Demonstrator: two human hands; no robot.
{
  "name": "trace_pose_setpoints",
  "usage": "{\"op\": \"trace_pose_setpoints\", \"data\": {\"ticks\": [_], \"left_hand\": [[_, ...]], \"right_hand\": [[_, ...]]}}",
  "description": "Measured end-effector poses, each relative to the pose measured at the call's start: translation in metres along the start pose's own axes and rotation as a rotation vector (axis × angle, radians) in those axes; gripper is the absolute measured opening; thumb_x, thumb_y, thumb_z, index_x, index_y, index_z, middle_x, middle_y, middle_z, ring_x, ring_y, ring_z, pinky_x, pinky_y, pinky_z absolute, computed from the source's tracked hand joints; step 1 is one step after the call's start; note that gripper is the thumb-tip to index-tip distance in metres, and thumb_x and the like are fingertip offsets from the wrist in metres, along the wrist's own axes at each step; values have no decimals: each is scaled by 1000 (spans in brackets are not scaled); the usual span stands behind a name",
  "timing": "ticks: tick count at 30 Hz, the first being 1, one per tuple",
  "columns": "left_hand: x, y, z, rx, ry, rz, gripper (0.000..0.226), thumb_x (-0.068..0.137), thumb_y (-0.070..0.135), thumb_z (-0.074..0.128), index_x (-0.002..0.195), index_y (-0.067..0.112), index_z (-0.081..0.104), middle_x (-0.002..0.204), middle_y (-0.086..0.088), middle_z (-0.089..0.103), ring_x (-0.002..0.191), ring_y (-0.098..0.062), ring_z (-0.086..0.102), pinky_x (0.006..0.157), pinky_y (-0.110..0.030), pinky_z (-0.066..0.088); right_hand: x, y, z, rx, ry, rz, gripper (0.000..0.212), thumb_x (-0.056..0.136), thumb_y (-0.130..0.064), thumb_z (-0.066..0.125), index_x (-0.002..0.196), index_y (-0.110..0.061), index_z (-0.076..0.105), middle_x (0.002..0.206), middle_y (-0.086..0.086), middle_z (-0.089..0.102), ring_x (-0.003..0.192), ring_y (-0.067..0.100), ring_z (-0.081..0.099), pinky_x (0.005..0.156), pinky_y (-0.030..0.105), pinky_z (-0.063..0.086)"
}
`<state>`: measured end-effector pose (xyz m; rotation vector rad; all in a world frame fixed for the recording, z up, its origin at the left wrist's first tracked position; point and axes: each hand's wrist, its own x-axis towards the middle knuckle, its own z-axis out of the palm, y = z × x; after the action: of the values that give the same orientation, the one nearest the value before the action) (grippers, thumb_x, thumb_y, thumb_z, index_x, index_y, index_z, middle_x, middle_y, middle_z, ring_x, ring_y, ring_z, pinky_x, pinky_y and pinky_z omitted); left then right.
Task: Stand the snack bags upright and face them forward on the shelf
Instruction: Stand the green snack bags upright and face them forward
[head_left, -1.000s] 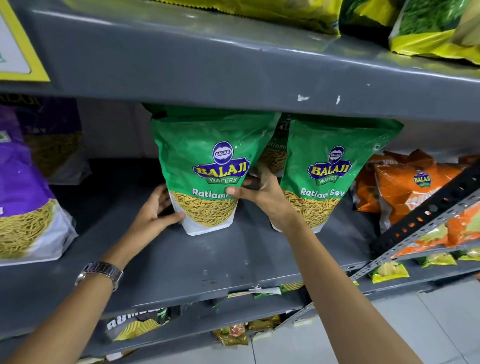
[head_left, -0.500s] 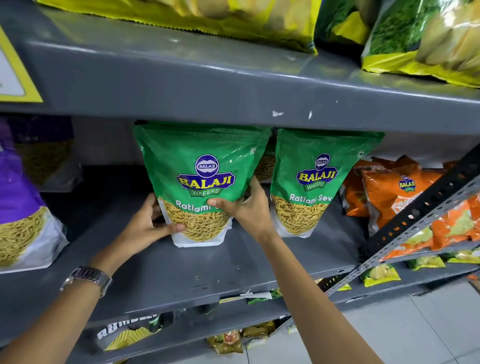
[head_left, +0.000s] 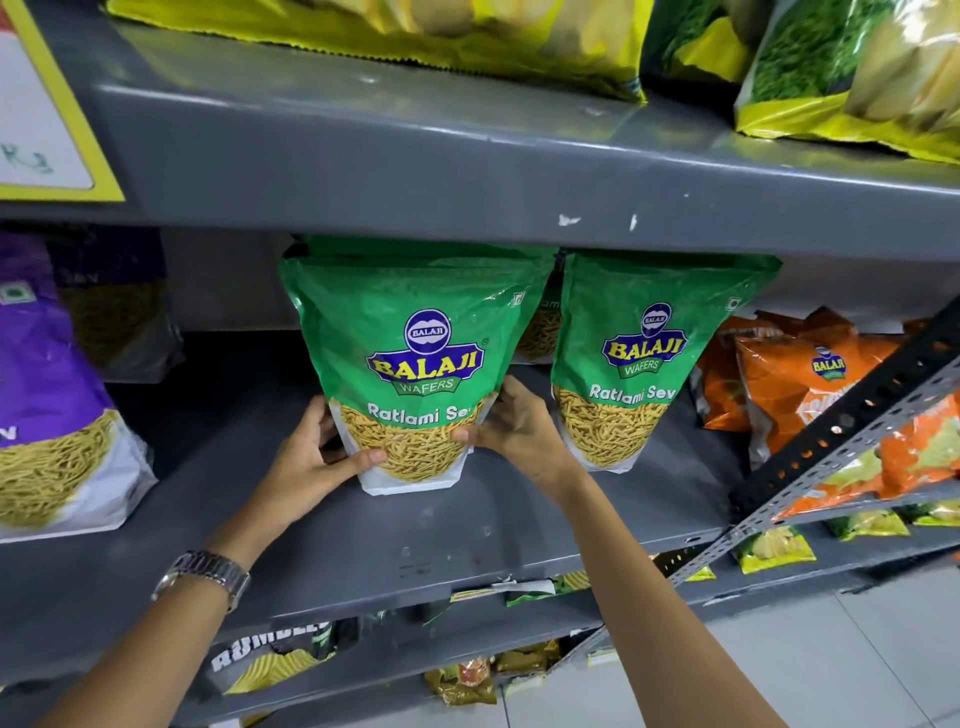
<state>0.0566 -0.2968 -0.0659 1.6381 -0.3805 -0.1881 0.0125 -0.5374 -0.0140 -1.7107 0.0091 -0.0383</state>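
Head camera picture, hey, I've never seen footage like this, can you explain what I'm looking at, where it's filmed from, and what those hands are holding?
No machine here: the camera sits on a person's head, looking forward and down at their own two bare hands. They face a grey metal shelf in a shop. The left hand, with a wristwatch on that arm, and the right hand grip the lower sides of a green Ratlami Sev bag, which stands upright, label facing forward. A second green bag stands to its right, with another partly hidden behind the two. Orange snack bags lie further right, a purple bag to the left, and yellow-green bags sit on the shelf above.
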Motion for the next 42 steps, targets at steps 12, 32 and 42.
{"op": "trace_pose_setpoints", "data": {"ticks": [12,32,42], "left_hand": [[-80,18,137,-113,274,167,56,74,1,70,114,37,55,116,8,65,106,-5,61,87,-19,50],[41,-1,220,295,-107,79,67,60,43,83,116,25,50,115,7,66,103,-9,64,85,-20,52],[13,10,232,315,-68,72,68,58,44,83,114,24,50,112,2,69,100,-14,67,85,-34,56]], "right_hand": [[-80,41,-79,190,826,-147,42,71,9,74,96,-23,61,86,1,67,73,1,64,65,12,52],[-70,54,-186,-121,262,108,67,71,4,77,128,-5,43,131,18,56,120,23,53,103,34,43],[-86,55,-196,-169,209,97,68,70,2,78,128,-5,44,119,7,58,114,20,55,84,10,51]]}}
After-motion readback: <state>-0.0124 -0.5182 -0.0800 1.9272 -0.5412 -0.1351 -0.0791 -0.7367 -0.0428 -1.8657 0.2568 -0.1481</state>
